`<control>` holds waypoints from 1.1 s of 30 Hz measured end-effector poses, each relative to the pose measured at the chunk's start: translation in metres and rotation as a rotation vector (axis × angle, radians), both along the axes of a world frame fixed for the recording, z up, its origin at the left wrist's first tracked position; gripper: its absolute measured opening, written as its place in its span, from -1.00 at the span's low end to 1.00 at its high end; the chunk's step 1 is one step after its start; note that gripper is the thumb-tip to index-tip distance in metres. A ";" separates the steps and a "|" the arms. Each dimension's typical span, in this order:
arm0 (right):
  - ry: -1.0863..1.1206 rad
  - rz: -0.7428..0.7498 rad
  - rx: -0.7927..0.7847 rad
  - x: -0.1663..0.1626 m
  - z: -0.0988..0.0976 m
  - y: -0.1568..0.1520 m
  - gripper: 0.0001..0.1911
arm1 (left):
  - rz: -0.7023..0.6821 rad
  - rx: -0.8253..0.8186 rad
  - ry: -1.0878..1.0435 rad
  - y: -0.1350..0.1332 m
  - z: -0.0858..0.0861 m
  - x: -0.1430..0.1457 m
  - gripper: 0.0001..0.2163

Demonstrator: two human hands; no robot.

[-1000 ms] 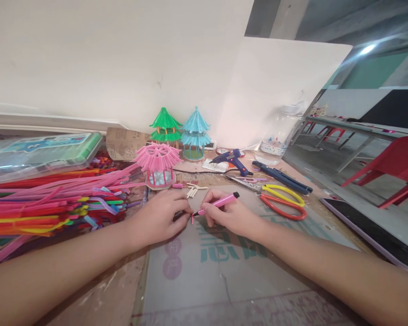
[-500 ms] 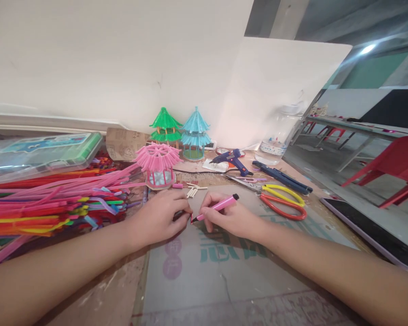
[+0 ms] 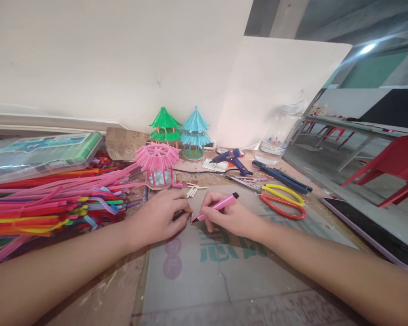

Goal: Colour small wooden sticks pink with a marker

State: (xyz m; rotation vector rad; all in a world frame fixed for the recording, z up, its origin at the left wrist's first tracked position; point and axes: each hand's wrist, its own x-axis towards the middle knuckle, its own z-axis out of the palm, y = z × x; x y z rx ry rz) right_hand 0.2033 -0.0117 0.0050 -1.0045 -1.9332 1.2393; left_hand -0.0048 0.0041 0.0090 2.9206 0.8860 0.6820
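Small stick [image 3: 191,221] lies btwn hands on grey sheet [image 3: 258,280], long axis approx. near-to-far, far end apparently pinched by L hand [image 3: 165,213] (the nearer one), R hand [image 3: 226,215] gripping pink marker [image 3: 222,202] w/ nib pointing L at stick's R side, contact unclear.
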 end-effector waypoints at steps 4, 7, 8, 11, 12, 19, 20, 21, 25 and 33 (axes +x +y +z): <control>0.015 -0.001 -0.002 0.000 -0.002 0.000 -0.87 | 0.004 -0.002 0.006 0.000 0.000 0.000 -0.84; 0.014 -0.007 0.001 0.000 -0.001 0.000 -0.88 | 0.007 0.005 0.011 0.000 0.000 0.000 -0.83; 0.011 -0.009 0.002 0.000 0.000 0.000 -0.88 | 0.007 0.006 0.012 0.000 0.000 0.000 -0.83; 0.009 -0.009 0.003 -0.001 0.000 0.000 -0.89 | 0.003 0.000 0.005 0.000 0.000 0.000 -0.83; 0.011 -0.010 0.004 -0.001 0.000 0.000 -0.89 | -0.001 -0.001 0.000 0.000 0.000 0.000 -0.84; 0.004 -0.004 0.016 -0.001 0.000 0.000 -0.89 | 0.000 0.001 0.001 0.000 0.001 0.001 -0.85; 0.005 -0.003 0.016 -0.001 0.000 0.000 -0.89 | 0.004 0.001 0.001 -0.001 0.001 0.001 -0.85; 0.006 -0.002 0.015 -0.001 -0.001 0.000 -0.89 | 0.005 -0.001 -0.001 -0.001 0.000 0.001 -0.85; 0.001 -0.007 0.013 0.000 0.000 -0.001 -0.88 | 0.003 0.008 -0.001 0.000 -0.001 0.001 -0.85; -0.008 -0.006 0.020 -0.001 0.001 -0.001 -0.89 | -0.022 0.004 -0.009 0.001 -0.001 0.000 -0.82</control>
